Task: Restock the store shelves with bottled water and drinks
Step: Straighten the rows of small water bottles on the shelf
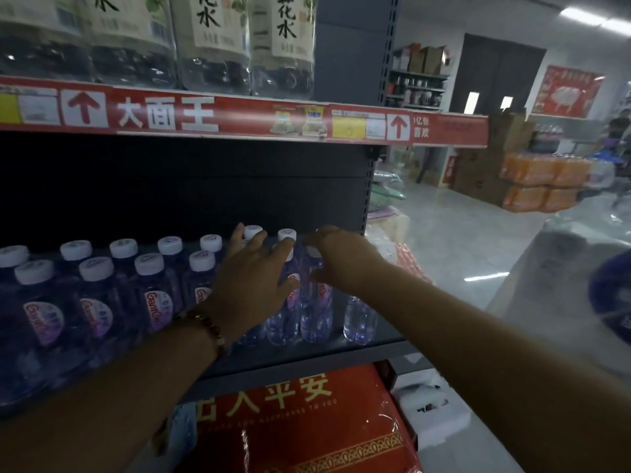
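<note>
Small water bottles [99, 298] with white caps and purple labels stand in rows on the middle shelf [386, 346]. My left hand [252, 278], a bead bracelet at its wrist, lies flat with fingers spread against the bottles at the right end of the rows. My right hand [338, 257] is cupped over the tops of the rightmost bottles [316, 302], its fingers touching the caps. One bottle [358, 322] stands apart near the shelf's right end. Neither hand is closed round a bottle.
Large bottles [211, 39] with pale labels fill the shelf above, behind a red price strip [239, 117]. A red wrapped pack [307, 421] lies below. To the right are orange drink packs [546, 182], cardboard boxes [478, 172], grey floor and a person [618, 138] far off.
</note>
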`<control>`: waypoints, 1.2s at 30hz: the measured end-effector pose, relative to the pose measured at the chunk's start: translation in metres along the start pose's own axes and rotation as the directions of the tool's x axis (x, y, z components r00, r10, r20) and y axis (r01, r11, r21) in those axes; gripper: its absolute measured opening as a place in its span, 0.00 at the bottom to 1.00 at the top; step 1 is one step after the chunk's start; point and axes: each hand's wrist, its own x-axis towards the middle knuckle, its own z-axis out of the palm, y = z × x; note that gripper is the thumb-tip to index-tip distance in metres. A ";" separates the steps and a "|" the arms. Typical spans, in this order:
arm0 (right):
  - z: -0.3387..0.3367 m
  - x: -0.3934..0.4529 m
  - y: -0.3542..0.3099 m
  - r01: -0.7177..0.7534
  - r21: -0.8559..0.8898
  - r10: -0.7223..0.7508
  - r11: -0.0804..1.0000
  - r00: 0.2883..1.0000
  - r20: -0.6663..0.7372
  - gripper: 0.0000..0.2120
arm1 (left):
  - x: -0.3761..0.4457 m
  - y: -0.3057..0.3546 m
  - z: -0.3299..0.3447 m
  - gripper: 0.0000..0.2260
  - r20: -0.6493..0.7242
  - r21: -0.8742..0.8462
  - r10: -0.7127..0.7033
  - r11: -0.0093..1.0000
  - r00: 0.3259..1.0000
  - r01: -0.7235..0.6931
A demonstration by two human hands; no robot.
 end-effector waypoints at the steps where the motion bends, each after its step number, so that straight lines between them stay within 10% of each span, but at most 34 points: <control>1: 0.002 0.003 0.000 -0.006 0.000 0.006 1.000 1.000 0.008 0.31 | -0.001 0.000 0.000 0.30 -0.005 0.000 0.002 1.000 1.000 -0.002; 36: -0.007 -0.029 -0.007 -0.039 -0.034 0.042 0.999 0.993 0.108 0.26 | -0.014 0.019 -0.032 0.35 0.080 -0.129 -0.051 0.990 0.996 0.061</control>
